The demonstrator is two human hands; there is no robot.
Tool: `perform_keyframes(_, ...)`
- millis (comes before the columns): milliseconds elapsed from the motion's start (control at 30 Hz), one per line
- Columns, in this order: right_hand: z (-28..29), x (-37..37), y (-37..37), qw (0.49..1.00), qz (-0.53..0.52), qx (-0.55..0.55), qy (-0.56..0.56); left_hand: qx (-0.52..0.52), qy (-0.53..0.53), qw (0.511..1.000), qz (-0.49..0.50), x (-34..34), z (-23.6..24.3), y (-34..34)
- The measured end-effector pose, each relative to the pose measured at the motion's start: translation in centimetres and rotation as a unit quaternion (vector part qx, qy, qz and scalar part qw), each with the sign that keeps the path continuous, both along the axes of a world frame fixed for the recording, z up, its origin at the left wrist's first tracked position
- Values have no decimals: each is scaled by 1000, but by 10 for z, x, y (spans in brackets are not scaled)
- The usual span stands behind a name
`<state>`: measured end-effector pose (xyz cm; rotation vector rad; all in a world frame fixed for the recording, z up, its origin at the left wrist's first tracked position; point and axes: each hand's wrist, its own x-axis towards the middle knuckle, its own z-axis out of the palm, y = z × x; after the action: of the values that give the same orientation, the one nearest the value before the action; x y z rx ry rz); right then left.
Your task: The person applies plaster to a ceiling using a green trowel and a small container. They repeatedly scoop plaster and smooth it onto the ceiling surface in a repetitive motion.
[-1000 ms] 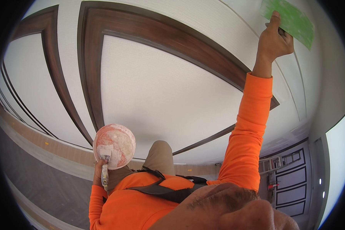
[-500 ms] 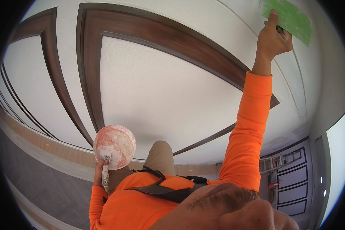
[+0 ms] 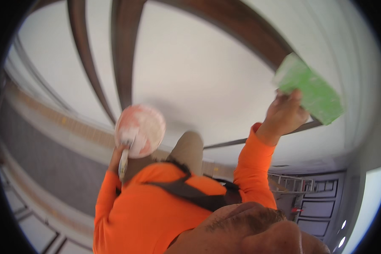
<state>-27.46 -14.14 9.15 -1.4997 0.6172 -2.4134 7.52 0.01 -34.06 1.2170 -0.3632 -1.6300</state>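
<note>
My right hand [image 3: 285,112] is closed on a green putty spreader [image 3: 319,97], a flat plastic blade with pale smears. It is raised in front of the white wall, beside the dark wood trim; whether the blade touches the wall I cannot tell. Low on the left, my left hand [image 3: 119,153] grips the near rim of a round tub [image 3: 150,122], which holds whitish and pink filler. A putty knife [image 3: 123,164] lies over that rim, its blade in the filler and its handle at my left hand. The left fingers are mostly hidden beneath the tub.
White wall panels [image 3: 190,72] framed in dark brown moulding [image 3: 125,55] stand in front of me. A grey floor strip [image 3: 46,156] runs along the left. At the lower right are a metal ladder [image 3: 294,185] and a small red object [image 3: 297,209].
My right hand has come down and nearer with the green spreader, the elbow now bent. The view has shifted, and the tub appears higher and further right.
</note>
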Motion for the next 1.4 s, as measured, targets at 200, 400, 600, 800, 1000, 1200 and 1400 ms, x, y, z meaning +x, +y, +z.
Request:
perform_keyframes(200, -204, 34, 47, 870, 191, 447, 86, 22, -17, 1000, -10, -10, 17, -1)
perform_keyframes(400, -302, 37, 76, 760, 263, 593, 42, 37, 74, 996, -35, 11, -50, 0)
perform_keyframes(600, -340, 29, 64, 707, 311, 636, -14, 13, 134, 991, 6, -9, 16, -7)
perform_keyframes(800, -351, 12, 60, 677, 333, 656, 0, -1, 187, 982, -16, -2, 10, -5)
perform_keyframes(1000, -360, -19, 73, 705, 297, 643, 39, 9, 199, 980, -21, -4, 1, -4)
perform_keyframes(1200, -354, -17, 70, 725, 298, 621, -13, 38, 126, 991, -32, -1, 10, -5)
perform_keyframes(1400, -339, 29, 54, 717, 319, 617, -62, 21, 159, 986, -39, 7, -2, -9)
